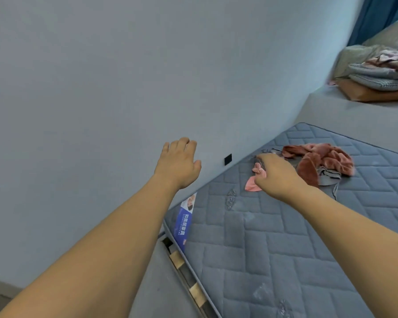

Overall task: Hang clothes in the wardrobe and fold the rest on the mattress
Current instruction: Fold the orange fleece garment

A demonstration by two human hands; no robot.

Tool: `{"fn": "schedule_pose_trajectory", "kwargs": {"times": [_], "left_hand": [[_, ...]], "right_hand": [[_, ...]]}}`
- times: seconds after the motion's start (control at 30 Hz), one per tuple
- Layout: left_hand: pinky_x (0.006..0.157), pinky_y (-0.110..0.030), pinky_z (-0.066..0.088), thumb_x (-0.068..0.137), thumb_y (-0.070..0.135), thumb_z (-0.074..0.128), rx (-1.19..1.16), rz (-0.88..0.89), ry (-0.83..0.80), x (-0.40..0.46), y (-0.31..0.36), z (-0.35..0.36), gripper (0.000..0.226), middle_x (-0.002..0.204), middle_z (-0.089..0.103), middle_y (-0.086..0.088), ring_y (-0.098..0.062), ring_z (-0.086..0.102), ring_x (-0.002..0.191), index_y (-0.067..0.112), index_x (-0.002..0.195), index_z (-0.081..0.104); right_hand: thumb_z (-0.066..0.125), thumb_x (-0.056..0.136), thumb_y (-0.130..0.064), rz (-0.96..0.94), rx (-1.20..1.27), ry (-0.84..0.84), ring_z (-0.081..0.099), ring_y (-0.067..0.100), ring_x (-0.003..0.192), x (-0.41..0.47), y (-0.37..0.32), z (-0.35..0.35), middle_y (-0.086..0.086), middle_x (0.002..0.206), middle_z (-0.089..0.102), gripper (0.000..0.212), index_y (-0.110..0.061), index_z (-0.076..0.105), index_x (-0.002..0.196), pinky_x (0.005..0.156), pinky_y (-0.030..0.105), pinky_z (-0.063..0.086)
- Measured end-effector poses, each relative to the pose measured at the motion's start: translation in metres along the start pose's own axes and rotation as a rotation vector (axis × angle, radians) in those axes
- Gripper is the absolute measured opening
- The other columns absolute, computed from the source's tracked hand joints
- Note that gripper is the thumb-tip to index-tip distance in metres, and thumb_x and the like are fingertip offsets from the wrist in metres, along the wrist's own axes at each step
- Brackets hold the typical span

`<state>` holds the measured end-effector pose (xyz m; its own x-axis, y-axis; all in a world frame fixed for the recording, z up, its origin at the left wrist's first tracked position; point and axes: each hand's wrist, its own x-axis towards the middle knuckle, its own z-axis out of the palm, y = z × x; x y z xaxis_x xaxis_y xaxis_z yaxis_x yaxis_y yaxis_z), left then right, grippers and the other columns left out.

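1. Viewing from the head camera: the right hand (277, 177) pinches one small pink garment (253, 183) at its edge, lifted just off the mattress (274, 249), apparently to separate it for folding.
2. Left hand (178, 164) is raised beside the wall (101, 88), fingers relaxed, holding nothing; likely ready to take the cloth's other edge.
3. Count: one heap (317, 165) on the mattress behind the right hand, showing one rust plush piece and grey clothing, number unclear.
4. Wardrobe not visible.
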<state>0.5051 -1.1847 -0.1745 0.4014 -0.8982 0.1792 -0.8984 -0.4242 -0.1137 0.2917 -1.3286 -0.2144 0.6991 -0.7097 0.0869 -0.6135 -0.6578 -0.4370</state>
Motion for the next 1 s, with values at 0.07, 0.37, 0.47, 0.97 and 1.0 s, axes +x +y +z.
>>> {"fn": "schedule_pose_trajectory", "kwargs": {"times": [0.07, 0.37, 0.47, 0.97, 1.0], "left_hand": [[0.118, -0.047, 0.019, 0.100, 0.034, 0.040, -0.025, 0.025, -0.047, 0.029, 0.011, 0.043, 0.053, 0.153, 0.034, -0.010, -0.030, 0.034, 0.137, 0.011, 0.147, 0.035], [0.115, -0.044, 0.025, 0.099, 0.038, 0.046, -0.162, 0.112, -0.332, 0.149, 0.086, 0.372, 0.056, 0.153, 0.033, -0.010, -0.030, 0.035, 0.137, 0.012, 0.147, 0.035], [0.116, -0.044, 0.025, 0.098, 0.038, 0.048, -0.183, 0.150, -0.374, 0.175, 0.112, 0.472, 0.056, 0.153, 0.032, -0.008, -0.028, 0.034, 0.138, 0.013, 0.147, 0.034], [0.119, -0.046, 0.016, 0.092, 0.027, 0.050, -0.422, 0.255, -0.144, 0.425, 0.269, 0.650, 0.057, 0.156, 0.027, -0.015, -0.034, 0.022, 0.145, 0.009, 0.145, 0.038], [0.120, -0.044, 0.013, 0.092, 0.027, 0.050, -0.434, 0.272, -0.104, 0.440, 0.278, 0.652, 0.057, 0.156, 0.028, -0.014, -0.032, 0.023, 0.145, 0.010, 0.145, 0.039]], "right_hand": [[0.058, 0.088, -0.020, 0.039, 0.002, -0.017, 0.046, 0.031, 0.128, 0.022, 0.036, 0.028, 0.014, 0.141, 0.050, 0.054, -0.008, 0.046, 0.139, 0.102, 0.036, 0.035], [0.060, 0.087, -0.015, 0.257, -0.052, -0.024, 0.041, 0.031, 0.132, 0.132, 0.251, 0.253, 0.015, 0.145, 0.044, 0.060, -0.001, 0.042, 0.142, 0.108, 0.038, 0.030], [0.059, 0.090, -0.019, 0.305, -0.084, 0.009, 0.037, 0.028, 0.138, 0.156, 0.323, 0.335, 0.013, 0.150, 0.040, 0.061, -0.002, 0.039, 0.145, 0.114, 0.040, 0.026], [0.050, 0.086, -0.050, 0.484, -0.219, 0.367, 0.032, 0.027, 0.140, 0.270, 0.539, 0.477, 0.011, 0.150, 0.038, 0.070, -0.012, 0.042, 0.144, 0.120, 0.051, 0.012], [0.051, 0.085, -0.049, 0.487, -0.199, 0.393, 0.035, 0.028, 0.136, 0.278, 0.542, 0.475, 0.012, 0.144, 0.042, 0.067, -0.010, 0.046, 0.139, 0.119, 0.053, 0.016]]}}
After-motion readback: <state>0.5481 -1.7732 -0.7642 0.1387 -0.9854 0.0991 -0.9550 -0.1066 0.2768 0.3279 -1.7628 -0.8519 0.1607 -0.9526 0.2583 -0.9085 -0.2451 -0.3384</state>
